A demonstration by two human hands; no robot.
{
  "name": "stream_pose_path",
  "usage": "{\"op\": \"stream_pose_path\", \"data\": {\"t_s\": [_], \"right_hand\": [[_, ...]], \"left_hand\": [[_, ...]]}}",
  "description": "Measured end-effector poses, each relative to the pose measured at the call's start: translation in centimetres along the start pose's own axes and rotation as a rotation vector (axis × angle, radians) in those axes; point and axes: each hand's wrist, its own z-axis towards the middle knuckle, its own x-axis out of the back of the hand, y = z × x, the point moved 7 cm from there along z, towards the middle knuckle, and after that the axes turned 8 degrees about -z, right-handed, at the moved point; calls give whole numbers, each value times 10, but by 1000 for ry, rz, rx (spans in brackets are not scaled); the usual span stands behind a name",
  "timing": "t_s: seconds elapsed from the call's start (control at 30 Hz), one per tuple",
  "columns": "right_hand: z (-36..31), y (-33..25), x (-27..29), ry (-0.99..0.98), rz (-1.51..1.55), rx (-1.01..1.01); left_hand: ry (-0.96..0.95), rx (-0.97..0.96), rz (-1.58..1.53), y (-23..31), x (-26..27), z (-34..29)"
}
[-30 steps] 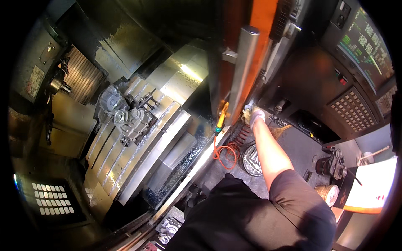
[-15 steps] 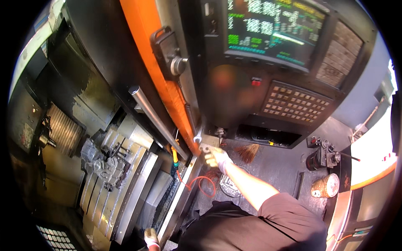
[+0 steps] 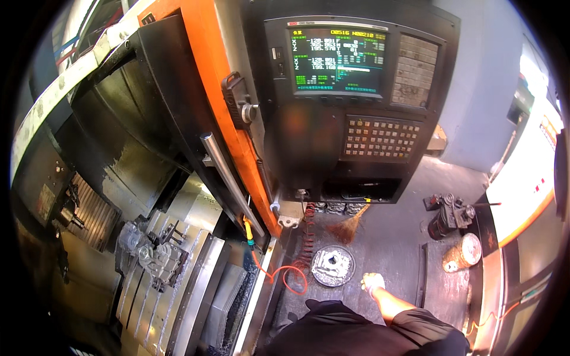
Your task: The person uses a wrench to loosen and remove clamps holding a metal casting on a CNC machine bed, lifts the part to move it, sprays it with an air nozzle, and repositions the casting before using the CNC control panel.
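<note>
My right hand [image 3: 373,282], in a pale glove, hangs low over the dark floor with its fingers curled in. Nothing shows sticking out of it. Nearest to it is a round disc [image 3: 332,265] with a bright metal part on top, to its left. My left hand is out of view. Further left, inside the open machine, a grey cast metal part [image 3: 160,258] sits on the slotted machine table [image 3: 142,305]. A small metal bracket [image 3: 289,222] stands at the foot of the orange door post.
A control panel [image 3: 338,62] with a lit screen and keys stands ahead. An air gun [image 3: 248,230] with an orange hose hangs by the door handle [image 3: 228,178]. On the floor are a broom [image 3: 347,225], a black pump-like device [image 3: 451,219] and a rusty bucket [image 3: 462,253].
My right hand has drawn back from the metal bracket, down and to the right, to near my body. My left hand has left the lower edge of view. The view has shifted, showing more of the panel.
</note>
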Motion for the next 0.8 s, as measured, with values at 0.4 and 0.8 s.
{"op": "stream_pose_path", "data": {"t_s": [0.4,0.8], "right_hand": [[-128,-203,146,433,79,704],[-220,-449,295,765,103,1246]], "left_hand": [[-122,129,-167,-36,-40,2],[1,-45,-366,2,-28,38]]}}
